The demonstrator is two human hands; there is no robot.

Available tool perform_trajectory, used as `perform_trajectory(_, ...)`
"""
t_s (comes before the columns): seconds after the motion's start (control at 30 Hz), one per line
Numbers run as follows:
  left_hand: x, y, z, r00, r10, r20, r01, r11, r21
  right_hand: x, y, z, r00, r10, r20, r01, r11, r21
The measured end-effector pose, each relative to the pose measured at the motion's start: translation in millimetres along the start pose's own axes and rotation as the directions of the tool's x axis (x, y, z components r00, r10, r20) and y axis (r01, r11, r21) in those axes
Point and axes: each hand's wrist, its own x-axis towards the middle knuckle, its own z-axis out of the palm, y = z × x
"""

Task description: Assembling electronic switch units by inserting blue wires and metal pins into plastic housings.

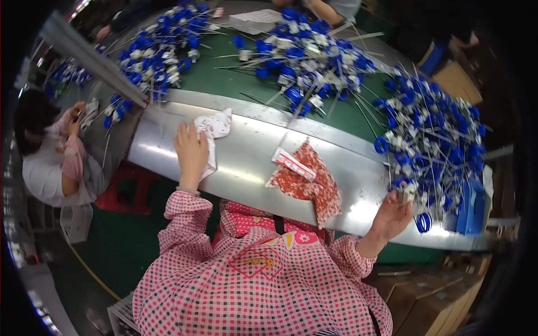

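My left hand [191, 150] lies with its fingers stretched out on the left part of the metal work surface, touching a crumpled white patterned cloth [217, 125]. At the right edge of the surface, my right hand [390, 218] has its fingers closed round a small white-and-blue part [404, 190]. The fingers partly hide that part. Beside it rises a large pile of blue rings with white pieces and thin strips [431, 134]. Between my hands lies a red-and-white patterned cloth [305, 179], with a red-and-white tube [293, 164] on top.
More blue-and-white parts [308, 56] are heaped on the green tabletop [224, 73] ahead, with another heap [162, 45] at far left. A single blue ring [423, 223] lies near my right hand. Beyond it stands a blue bin [472, 207]. A co-worker [56, 145] sits at left.
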Motion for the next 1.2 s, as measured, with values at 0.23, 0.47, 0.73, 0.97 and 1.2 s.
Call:
perform_trajectory(0.23, 3.2, 8.7, -0.4, 0.99, -0.029, -0.137, 0.021, 0.998, -0.059, 15.4, 25.0, 15.2, 0.998, 0.061, -0.036, -0.061, 0.998, -0.019)
perform_trajectory(0.47, 8.2, 11.2, -4.8, 0.993, -0.02, -0.113, 0.01, 0.996, -0.092, 22.0, 45.6, 34.4, 0.991, 0.13, 0.028, -0.129, 0.991, -0.033)
perform_trajectory(0.73, 32.1, 16.2, 3.3, 0.995, 0.013, -0.095, -0.027, 0.989, -0.147, 27.0, 56.3, 41.7, 0.981, 0.183, -0.06, -0.188, 0.979, -0.074)
perform_trajectory(0.97, 72.2, 22.2, -3.9, 0.968, 0.077, -0.24, -0.155, 0.933, -0.326, 46.1, 74.6, 59.9, 0.984, 0.177, -0.034, -0.179, 0.98, -0.09)
perform_trajectory(1.2, 250.0, 36.4, -94.1, 0.708, 0.199, -0.677, -0.514, 0.803, -0.301, 63.1, 103.4, 4.7, 0.939, 0.34, -0.054, -0.345, 0.928, -0.142)
